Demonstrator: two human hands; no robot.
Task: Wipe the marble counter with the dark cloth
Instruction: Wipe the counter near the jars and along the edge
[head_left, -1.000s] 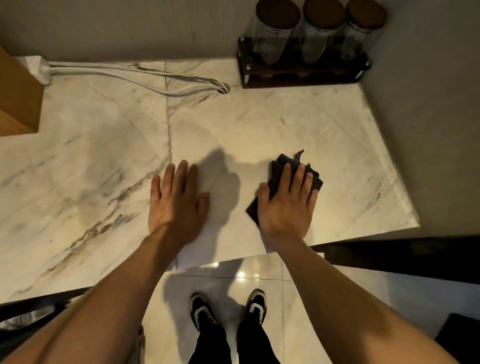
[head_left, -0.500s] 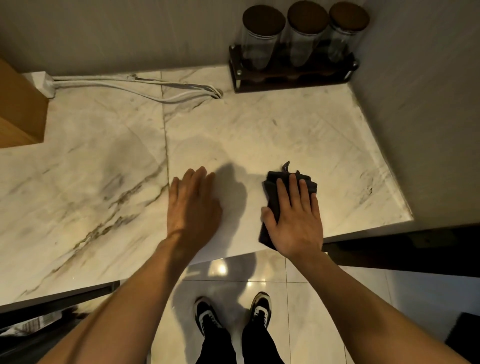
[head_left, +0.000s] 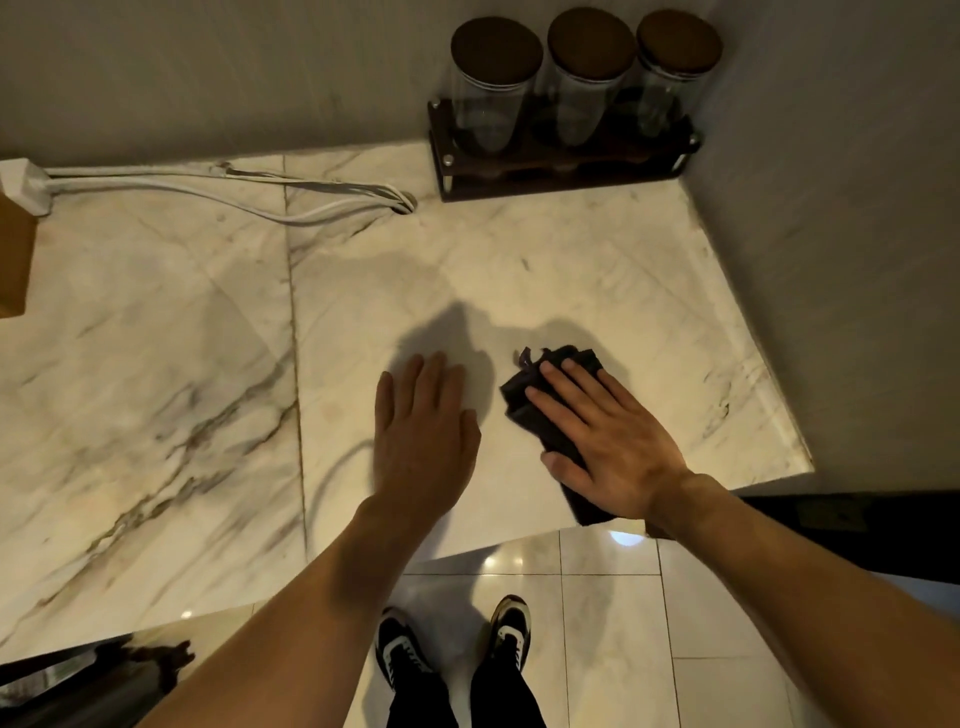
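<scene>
We press our right hand (head_left: 608, 441) flat, fingers spread, on the dark cloth (head_left: 545, 410), which lies bunched on the marble worktop (head_left: 156, 364) right of centre, its lower end reaching the front edge. Our left hand (head_left: 423, 431) rests palm down just beside it, fingers together, holding nothing. Three lidded glass jars (head_left: 584, 83) stand in a dark rack (head_left: 561, 174) at the upper right, and white cables (head_left: 208, 192) run along the upper left

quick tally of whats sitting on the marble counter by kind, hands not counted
glass jars with dark lids: 3
dark rack holding the jars: 1
dark cloth under the right hand: 1
white power strip: 1
white cables, bundled: count unclear
brown box at the left edge: 1
total: 7, plus the cables
</scene>
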